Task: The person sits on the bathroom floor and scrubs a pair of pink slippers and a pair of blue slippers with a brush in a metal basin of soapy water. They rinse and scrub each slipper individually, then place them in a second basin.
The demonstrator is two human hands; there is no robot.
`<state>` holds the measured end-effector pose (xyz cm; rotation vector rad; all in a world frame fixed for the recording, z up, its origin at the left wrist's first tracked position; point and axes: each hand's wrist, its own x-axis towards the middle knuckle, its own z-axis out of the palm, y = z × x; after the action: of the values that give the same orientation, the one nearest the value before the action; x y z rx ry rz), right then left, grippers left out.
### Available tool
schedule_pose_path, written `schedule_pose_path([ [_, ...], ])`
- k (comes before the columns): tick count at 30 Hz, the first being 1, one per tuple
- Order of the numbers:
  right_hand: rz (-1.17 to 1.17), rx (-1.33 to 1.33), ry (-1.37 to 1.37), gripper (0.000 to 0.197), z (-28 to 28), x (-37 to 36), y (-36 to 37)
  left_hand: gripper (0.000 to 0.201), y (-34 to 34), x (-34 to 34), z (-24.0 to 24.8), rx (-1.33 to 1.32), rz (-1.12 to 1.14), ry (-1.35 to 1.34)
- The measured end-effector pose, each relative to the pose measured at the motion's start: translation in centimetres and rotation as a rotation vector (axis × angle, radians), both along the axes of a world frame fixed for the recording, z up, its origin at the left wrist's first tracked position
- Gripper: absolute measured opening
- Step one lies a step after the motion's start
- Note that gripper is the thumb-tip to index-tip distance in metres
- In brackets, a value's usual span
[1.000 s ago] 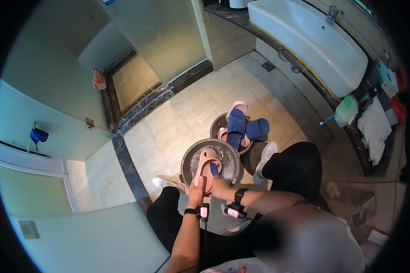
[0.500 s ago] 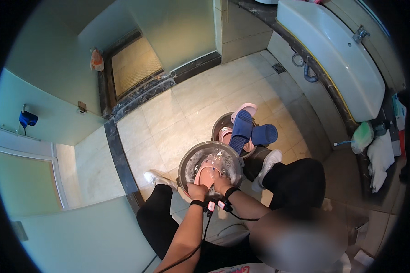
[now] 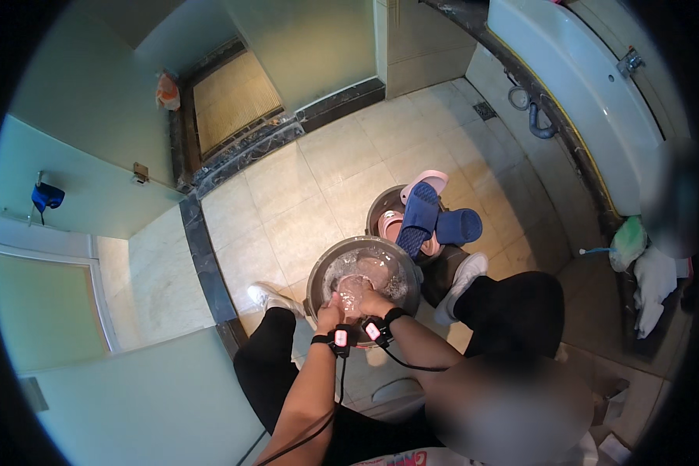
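Between my knees stands a grey bucket of foamy water. In it lies a pink slipper, partly under the water and blurred by foam and ripples. My left hand is closed on the slipper's near left edge. On its right side my right hand grips it too, the fingertips hidden in the water. Both wrists wear black straps with small devices and cables.
Behind the bucket, a second bucket holds pink slippers and blue slippers. A white sink hangs at the right, with a white cloth below it. Frosted glass doors stand left.
The slipper has gone lower into the water, and ripples now cover it. My hands have shifted slightly with it. The view has moved a little.
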<state>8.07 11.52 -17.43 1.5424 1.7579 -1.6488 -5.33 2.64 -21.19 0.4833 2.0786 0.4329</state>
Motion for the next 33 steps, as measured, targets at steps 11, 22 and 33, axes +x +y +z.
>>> schedule_pose_path([
  [11, -0.099, -0.128, 0.385, 0.066, 13.0, 0.0, -6.5, 0.037, -4.1, -1.9, 5.8, 0.532, 0.57, -0.885],
  [22, 0.069, -0.167, 0.372, 0.038, 18.8, 0.6, -5.0, 0.04, -6.0, 0.1, 12.9, 0.762, 0.552, -0.677],
  [33, 0.449, 0.729, 0.081, 0.064, 19.1, 5.1, -2.7, 0.041, -4.8, 2.5, 16.9, 0.803, 0.389, -0.522],
])
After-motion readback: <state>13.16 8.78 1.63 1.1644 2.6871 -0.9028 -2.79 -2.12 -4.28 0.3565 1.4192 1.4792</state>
